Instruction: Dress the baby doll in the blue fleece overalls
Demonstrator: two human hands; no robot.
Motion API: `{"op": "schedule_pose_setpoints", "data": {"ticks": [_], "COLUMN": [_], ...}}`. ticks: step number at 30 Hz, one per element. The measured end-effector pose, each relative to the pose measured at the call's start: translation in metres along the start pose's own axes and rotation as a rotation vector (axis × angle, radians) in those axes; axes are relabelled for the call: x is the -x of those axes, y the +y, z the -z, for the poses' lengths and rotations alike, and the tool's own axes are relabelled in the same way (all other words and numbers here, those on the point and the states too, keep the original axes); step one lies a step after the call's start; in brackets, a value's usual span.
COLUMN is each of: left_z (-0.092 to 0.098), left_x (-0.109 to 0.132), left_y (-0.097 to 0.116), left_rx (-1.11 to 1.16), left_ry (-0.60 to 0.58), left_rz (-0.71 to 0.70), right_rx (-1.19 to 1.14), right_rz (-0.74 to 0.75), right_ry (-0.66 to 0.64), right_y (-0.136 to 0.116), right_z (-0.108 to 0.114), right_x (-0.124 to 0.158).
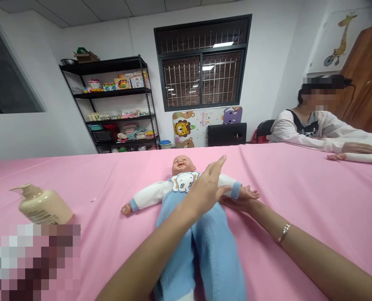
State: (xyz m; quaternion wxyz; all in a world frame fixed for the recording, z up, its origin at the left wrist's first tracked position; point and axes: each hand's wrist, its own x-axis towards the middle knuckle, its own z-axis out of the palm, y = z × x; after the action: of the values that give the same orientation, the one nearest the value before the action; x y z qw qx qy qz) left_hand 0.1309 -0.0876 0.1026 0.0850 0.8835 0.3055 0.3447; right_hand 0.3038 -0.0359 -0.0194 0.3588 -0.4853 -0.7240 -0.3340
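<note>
A baby doll (211, 242) in a light blue and white outfit with an elephant face on its chest lies on its back, arms spread. My left hand (207, 186) is over the doll's chest and the inner part of its sleeve on the right, fingers stretched out and held together, thumb apart. Beneath that same sleeve, my right hand (240, 204) supports the doll's arm (235, 189) from below; the sleeve hides part of its fingers. A beaded bracelet (284, 232) circles my right wrist.
A pink cloth (110, 188) covers the table. At left stands a beige pump bottle (46, 207), beside a pixelated patch. Across at right a person (311, 121) sits with hands near another doll's arm (364, 157). Behind are a black shelf (110, 94) and a window.
</note>
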Motion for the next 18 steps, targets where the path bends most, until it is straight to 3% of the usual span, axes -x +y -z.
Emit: {"op": "schedule_pose_setpoints", "data": {"ticks": [2, 4, 5, 6, 7, 9, 12, 15, 18], "left_z": [0.007, 0.016, 0.019, 0.023, 0.025, 0.025, 0.018, 0.009, 0.008], "left_x": [0.002, 0.007, 0.012, 0.019, 0.026, 0.045, 0.07, 0.083, 0.083], "left_y": [-0.003, -0.02, -0.033, -0.048, -0.063, -0.091, -0.116, -0.122, -0.127], "left_rx": [0.005, -0.052, -0.09, -0.111, -0.117, -0.118, 0.011, 0.051, 0.138], "left_ry": [0.018, 0.068, 0.095, 0.13, 0.156, 0.219, 0.268, 0.245, 0.173], "left_rz": [0.046, 0.163, 0.229, 0.306, 0.38, 0.489, 0.613, 0.647, 0.61], "right_rx": [1.02, 2.201, 2.66, 2.956, 3.066, 3.019, 2.924, 2.938, 2.985], "right_rz": [0.581, 1.28, 1.569, 1.767, 1.914, 2.088, 2.174, 2.175, 2.171], "right_ry": [0.357, 0.678, 0.743, 0.746, 0.688, 0.492, 0.391, 0.478, 0.78], "right_y": [-0.004, -0.01, -0.012, -0.015, -0.017, -0.019, -0.02, -0.02, -0.019], "right_z": [0.015, 0.024, 0.027, 0.027, 0.027, 0.022, 0.015, 0.011, 0.013], "right_x": [0.009, 0.007, 0.004, 0.0, -0.005, -0.011, -0.013, -0.008, -0.003]}}
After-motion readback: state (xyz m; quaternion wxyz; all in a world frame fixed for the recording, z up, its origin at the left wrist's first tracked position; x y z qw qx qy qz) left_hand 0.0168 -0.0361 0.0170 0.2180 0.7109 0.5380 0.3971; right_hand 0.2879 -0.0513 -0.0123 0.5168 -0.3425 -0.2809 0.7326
